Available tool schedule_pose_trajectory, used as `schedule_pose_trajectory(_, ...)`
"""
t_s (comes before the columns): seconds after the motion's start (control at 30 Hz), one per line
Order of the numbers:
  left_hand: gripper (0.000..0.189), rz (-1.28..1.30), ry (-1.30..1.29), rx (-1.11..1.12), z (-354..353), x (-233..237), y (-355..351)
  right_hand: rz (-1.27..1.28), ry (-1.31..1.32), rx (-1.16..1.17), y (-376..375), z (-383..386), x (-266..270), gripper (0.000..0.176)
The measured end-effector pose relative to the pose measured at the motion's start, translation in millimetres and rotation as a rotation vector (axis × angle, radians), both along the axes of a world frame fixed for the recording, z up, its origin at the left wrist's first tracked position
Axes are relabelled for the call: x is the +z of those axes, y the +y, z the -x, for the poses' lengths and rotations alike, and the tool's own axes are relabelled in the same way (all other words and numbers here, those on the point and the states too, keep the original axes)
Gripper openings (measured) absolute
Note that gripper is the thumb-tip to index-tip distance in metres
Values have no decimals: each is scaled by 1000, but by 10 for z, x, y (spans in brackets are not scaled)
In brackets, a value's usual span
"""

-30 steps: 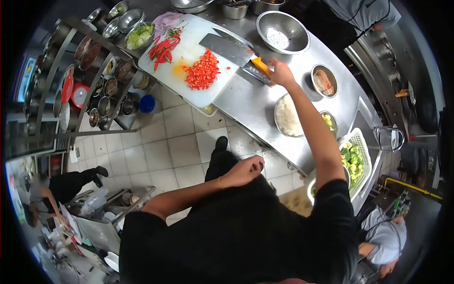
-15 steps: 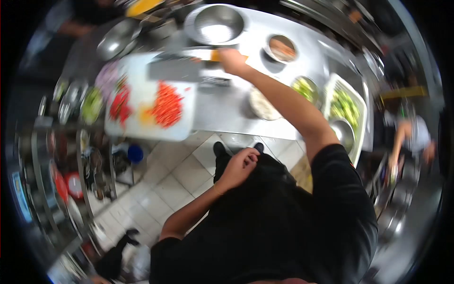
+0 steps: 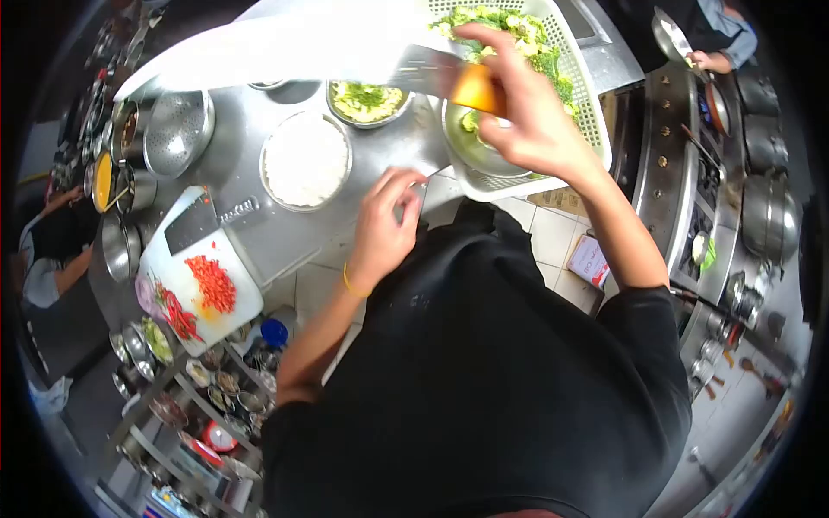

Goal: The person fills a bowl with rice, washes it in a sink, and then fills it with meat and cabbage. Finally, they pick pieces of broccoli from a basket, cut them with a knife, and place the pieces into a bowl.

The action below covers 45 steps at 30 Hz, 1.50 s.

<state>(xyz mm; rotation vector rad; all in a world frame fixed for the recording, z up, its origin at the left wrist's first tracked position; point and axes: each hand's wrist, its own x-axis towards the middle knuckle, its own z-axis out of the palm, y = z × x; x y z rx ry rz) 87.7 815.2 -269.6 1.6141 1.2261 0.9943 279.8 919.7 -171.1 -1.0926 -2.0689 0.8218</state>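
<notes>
In my right hand (image 3: 540,121) is a knife, held by its orange handle (image 3: 479,89). Its broad blade (image 3: 285,52) glares white and stretches left across the top of the view. Beneath this hand are a steel bowl (image 3: 484,155) and a perforated basket (image 3: 596,129) of broccoli (image 3: 548,60). My left hand (image 3: 389,229) hovers by the counter's front edge, fingers loosely bent, thumb apart, nothing visible in it. Close to it stands a round container of white food (image 3: 306,161) that looks like rice. A bowl of chopped greens (image 3: 367,102) sits behind.
Leftward, a cutting board (image 3: 246,289) bears diced red vegetables (image 3: 211,283), red strips (image 3: 177,315) and a cleaver (image 3: 192,229). A colander (image 3: 180,134) stands beyond. Stoves (image 3: 665,164) line the right. Other people's arms (image 3: 712,60) show at both sides.
The view has swung toward the basket. My right hand has carried the orange-handled knife from beside the cutting board to over the basket. My left hand has risen to the counter edge.
</notes>
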Motion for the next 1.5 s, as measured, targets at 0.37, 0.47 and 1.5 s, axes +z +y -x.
schedule_pose_trajectory(0.37,54,226,632,-20,-1221,-77,1080,519,31,-137,36,-2477,-600,48)
schedule_pose_trajectory(0.47,41,629,-101,134,-1043,37,1044,651,28,-157,58,-2708,-663,50)
schedule_pose_trajectory(1.5,18,730,-58,781,259,-391,-894,635,-215,-218,-166,-1954,-380,43)
